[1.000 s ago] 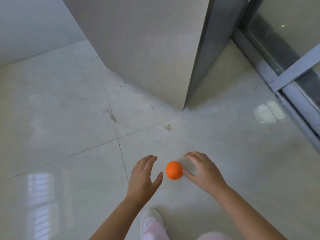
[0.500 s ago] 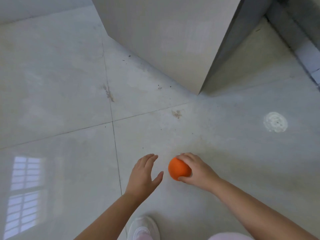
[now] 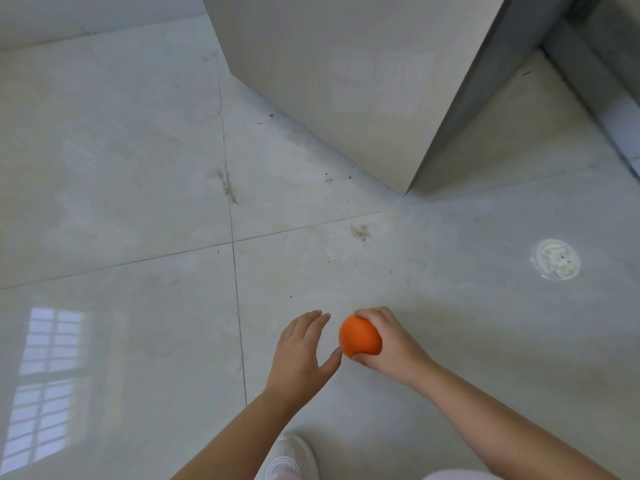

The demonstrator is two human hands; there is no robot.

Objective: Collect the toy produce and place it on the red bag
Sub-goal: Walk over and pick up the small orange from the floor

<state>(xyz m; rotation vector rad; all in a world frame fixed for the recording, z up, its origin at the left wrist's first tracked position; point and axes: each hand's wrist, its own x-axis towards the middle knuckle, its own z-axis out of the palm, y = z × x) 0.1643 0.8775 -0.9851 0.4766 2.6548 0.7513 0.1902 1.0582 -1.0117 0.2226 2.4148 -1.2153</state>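
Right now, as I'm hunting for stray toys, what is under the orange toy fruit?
Only pale tiled floor shows around the round orange toy fruit; it and the gripping right hand hide the spot beneath.

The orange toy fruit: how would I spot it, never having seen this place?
Start at the big beige pillar and come down the pale tiled floor to the person's hands. The orange toy fruit sits in the right hand, fingers curled round it, beside the open left hand. It is the only bright, round thing in view.
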